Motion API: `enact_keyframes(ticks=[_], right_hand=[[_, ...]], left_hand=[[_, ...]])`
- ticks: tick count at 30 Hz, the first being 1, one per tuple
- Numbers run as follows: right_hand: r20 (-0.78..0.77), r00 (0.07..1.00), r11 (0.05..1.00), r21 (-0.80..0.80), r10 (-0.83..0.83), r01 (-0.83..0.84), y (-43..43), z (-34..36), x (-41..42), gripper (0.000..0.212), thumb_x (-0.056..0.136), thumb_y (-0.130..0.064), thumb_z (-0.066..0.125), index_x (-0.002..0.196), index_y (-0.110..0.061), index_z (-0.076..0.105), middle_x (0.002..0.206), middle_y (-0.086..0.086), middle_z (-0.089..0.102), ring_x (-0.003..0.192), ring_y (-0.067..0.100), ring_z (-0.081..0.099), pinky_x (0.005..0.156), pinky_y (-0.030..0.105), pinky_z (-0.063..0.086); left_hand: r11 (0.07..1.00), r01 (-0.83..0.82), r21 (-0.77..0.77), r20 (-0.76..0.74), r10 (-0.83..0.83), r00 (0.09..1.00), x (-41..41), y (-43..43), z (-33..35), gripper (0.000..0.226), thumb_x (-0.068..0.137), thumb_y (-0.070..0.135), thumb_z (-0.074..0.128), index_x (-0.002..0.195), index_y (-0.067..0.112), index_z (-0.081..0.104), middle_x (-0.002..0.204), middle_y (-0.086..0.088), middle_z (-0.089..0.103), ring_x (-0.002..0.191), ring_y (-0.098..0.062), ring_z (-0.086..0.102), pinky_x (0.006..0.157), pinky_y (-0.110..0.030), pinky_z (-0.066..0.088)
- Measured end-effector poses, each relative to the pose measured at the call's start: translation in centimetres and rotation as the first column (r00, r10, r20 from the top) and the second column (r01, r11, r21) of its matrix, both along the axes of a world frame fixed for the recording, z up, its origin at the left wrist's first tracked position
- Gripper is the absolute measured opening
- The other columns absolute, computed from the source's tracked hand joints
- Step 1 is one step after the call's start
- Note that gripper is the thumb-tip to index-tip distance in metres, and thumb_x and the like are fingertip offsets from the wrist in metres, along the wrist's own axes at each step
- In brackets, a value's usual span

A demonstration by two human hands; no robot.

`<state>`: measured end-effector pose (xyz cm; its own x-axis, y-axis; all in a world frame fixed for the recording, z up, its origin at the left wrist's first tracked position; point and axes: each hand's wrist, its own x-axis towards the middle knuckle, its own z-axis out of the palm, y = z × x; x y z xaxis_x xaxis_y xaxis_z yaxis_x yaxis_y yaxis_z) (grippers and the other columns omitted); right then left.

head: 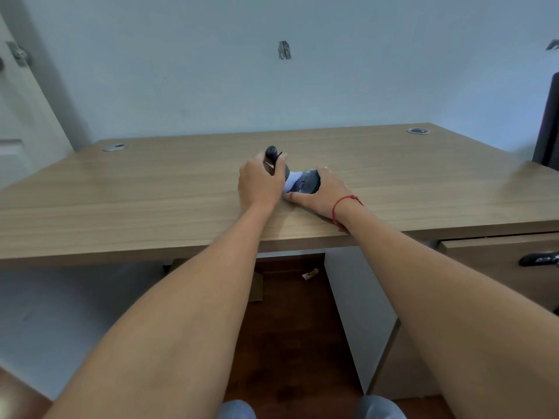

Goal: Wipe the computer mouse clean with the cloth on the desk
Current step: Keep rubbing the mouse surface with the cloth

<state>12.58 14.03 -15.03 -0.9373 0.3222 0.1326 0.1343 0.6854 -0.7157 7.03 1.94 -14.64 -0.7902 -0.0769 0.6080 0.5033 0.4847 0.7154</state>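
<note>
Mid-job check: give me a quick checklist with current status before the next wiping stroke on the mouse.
1. Mouse steadied on the desk by the right hand: ok.
2. Cloth gripped by the left hand: ok, a pale bunched part shows beside the hand.
3. Cloth touching the mouse: ok, it meets the mouse's left side.
4. Dark object above the left hand identified: cannot tell what it is.
5. Mouse well back from the desk's front edge: ok.
6. Mouse surface already clean: cannot tell, too small and partly covered.
</note>
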Motion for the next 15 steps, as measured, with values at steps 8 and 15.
enact_keyframes(ticks=[8,15], right_hand=[[-0.021,0.999,0.995,-0.091,0.031,-0.033,0.2,0.1,-0.1,0.088,0.051,-0.06,0.078,0.123,-0.02,0.049,0.116,-0.002,0.061,0.106,0.021,0.06,0.092,0.041,0.053],[-0.052,0.994,0.985,-0.14,0.098,-0.104,0.2,0.4,0.3,0.047,0.066,-0.037,0.083,0.1,-0.023,0.055,0.107,0.0,0.063,0.096,0.02,0.062,0.077,0.031,0.051]], left_hand=[[0.991,0.122,0.059,-0.103,-0.116,0.988,0.2,0.1,0.4,0.038,0.087,0.032,0.063,0.07,-0.001,0.06,0.067,-0.016,0.067,0.066,-0.028,0.062,0.061,-0.034,0.048],[0.986,0.155,-0.056,0.0,-0.156,0.988,-0.9,-0.3,2.5,0.039,0.087,0.032,0.062,0.068,-0.001,0.057,0.064,-0.013,0.062,0.064,-0.024,0.055,0.06,-0.034,0.043]])
